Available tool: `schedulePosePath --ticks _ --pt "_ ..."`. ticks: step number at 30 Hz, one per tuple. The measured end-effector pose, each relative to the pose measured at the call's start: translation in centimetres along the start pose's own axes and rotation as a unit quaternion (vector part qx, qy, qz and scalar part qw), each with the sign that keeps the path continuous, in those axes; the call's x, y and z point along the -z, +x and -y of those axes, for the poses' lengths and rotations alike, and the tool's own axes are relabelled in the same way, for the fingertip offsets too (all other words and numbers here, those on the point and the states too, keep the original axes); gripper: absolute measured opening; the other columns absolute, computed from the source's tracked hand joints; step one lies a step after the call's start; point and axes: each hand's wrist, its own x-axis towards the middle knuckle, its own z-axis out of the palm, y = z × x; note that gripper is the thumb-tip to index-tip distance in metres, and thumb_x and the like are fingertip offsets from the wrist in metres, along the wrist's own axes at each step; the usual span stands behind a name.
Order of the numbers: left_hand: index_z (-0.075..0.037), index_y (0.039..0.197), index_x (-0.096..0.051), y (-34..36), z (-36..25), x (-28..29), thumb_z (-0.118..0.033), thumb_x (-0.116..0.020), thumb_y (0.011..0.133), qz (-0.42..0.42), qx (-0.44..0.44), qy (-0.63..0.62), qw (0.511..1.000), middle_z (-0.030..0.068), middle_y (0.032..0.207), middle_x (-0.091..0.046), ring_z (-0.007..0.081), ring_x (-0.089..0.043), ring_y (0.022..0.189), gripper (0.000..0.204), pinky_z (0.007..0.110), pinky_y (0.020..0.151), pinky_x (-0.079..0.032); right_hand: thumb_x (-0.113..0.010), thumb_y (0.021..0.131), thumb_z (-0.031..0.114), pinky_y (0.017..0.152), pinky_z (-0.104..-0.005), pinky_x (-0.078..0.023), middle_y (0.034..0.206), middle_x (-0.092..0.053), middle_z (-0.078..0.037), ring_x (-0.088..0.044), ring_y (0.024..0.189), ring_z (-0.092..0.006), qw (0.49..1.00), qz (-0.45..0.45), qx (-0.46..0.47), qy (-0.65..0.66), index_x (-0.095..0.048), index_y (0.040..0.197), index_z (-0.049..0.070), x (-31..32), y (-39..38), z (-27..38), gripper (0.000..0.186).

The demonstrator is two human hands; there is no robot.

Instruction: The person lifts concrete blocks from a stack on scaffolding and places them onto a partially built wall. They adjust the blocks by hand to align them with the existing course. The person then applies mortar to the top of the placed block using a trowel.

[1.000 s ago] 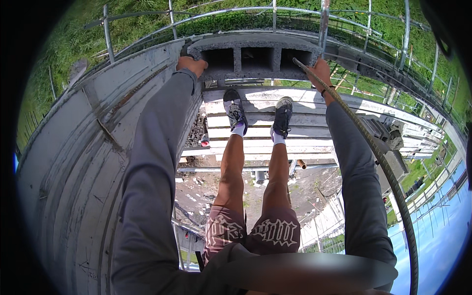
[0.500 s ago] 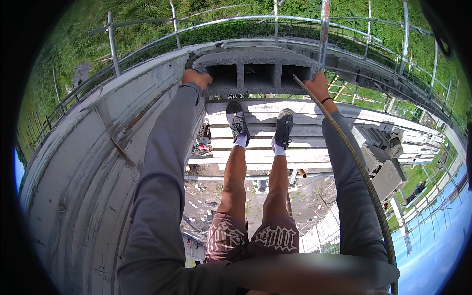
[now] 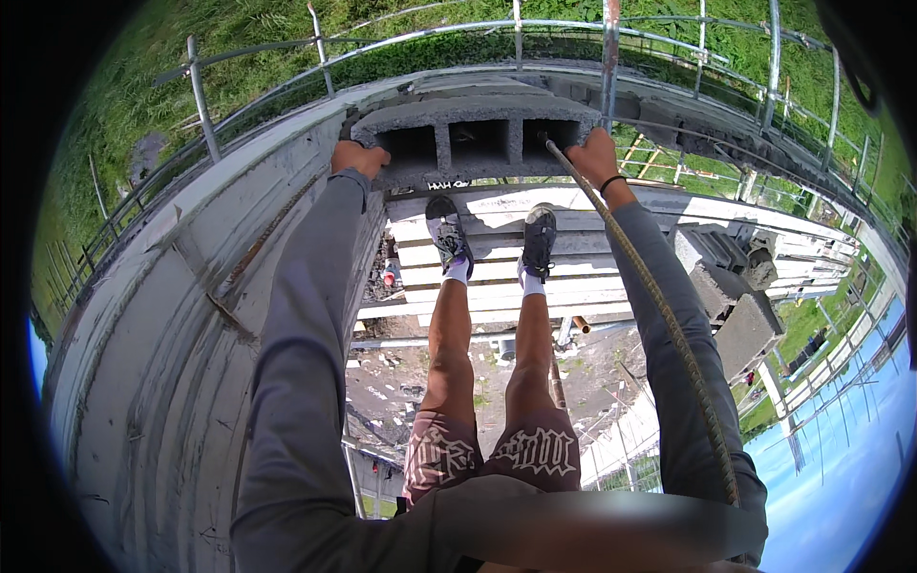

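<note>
A grey hollow concrete block with three cavities faces me on the wall line beyond my feet. My left hand is closed around its left end, fingers curled over the edge. At the right end, my right hand grips the block in the same way. A long ribbed steel bar has its far end at the block's right cavity and runs back along my right forearm. Whether the bar passes through the block is hard to tell.
My shoes stand on pale planks, with rubble-strewn ground visible far below. More concrete blocks are stacked at the right. A concrete wall rises along the left. Scaffold tubes form a railing beyond, above grass.
The whole view has shifted slightly, moving the scene a little leftward. Both hands keep their hold on the block, which stays in about the same place relative to the wall and my feet.
</note>
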Motion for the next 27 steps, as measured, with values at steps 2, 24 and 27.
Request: schedulePosePath --ticks 2,24,27 --pt "0.008 0.069 -0.072 -0.16 -0.05 -0.10 -0.029 -0.084 0.062 -0.011 -0.013 0.023 1.000 0.0222 0.068 -0.069 0.0344 -0.068 0.065 0.039 0.045 0.069 -0.053 -0.070 0.068 0.021 0.082 -0.0515 -0.055 0.085 -0.068 -0.031 -0.067 0.089 -0.0486 1.000 -0.021 0.005 0.013 -0.064 0.080 -0.007 -0.21 0.01 -0.07 0.031" --pt "0.010 0.072 -0.072 -0.02 -0.17 -0.17 -0.030 -0.085 0.060 0.001 0.011 0.012 1.000 0.0258 0.078 -0.072 0.0351 -0.072 0.075 0.043 0.042 0.077 -0.056 -0.075 0.069 0.021 0.078 -0.0502 -0.055 0.081 -0.068 -0.030 -0.069 0.083 -0.0461 1.000 0.000 0.015 -0.003 -0.062 0.077 -0.009 -0.30 0.72 -0.55 0.033" --pt "0.010 0.072 -0.072 -0.06 -0.14 -0.41 -0.030 -0.085 0.061 -0.018 0.012 0.004 1.000 0.0256 0.080 -0.072 0.0348 -0.072 0.078 0.043 0.042 0.078 -0.056 -0.076 0.069 0.022 0.076 -0.0496 -0.055 0.080 -0.068 -0.030 -0.069 0.082 -0.0457 0.999 -0.002 0.037 0.026 -0.062 0.074 -0.008 -0.33 0.75 -0.42 0.033"
